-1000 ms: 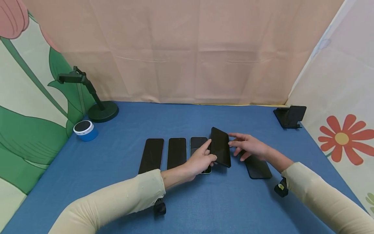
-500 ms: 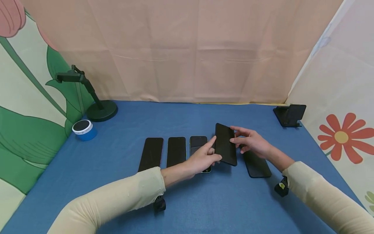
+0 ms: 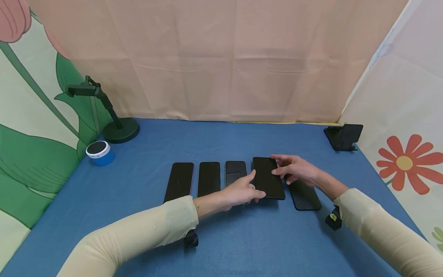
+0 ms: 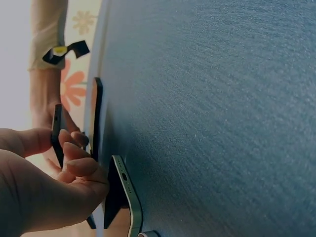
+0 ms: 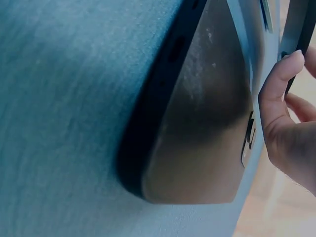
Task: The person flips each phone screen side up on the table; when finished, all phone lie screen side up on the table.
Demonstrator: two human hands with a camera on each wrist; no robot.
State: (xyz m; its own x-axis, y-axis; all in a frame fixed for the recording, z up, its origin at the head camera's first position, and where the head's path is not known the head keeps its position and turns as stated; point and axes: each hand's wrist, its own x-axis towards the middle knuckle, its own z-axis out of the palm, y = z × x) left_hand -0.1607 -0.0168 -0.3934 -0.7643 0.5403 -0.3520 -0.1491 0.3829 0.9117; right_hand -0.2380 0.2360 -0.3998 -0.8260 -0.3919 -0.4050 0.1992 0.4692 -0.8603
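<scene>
Both hands hold a black phone (image 3: 269, 177) just above the blue table. The left hand (image 3: 242, 191) pinches its lower left, thumb on the screen side and fingers underneath. Near the upper right edge, the right hand (image 3: 295, 169) pinches it; the right wrist view shows that thumb (image 5: 281, 74) against the phone's side (image 5: 298, 29). Left of it lie three phones in a row: a far left one (image 3: 179, 181), a middle one (image 3: 209, 177) and one partly covered by the left hand (image 3: 235, 169). Under the right wrist lies another dark phone (image 3: 305, 197), partly hidden.
A black stand with a round base (image 3: 121, 130) is at the back left, beside a blue and white round container (image 3: 100, 153). At the back right corner stands a small black folding holder (image 3: 344, 137). Printed cloth walls border the table (image 3: 249, 246).
The right fingers have come onto the held phone's right edge. The phone shifted right and rose, then came down and lies flatter now. The other phones stay in place.
</scene>
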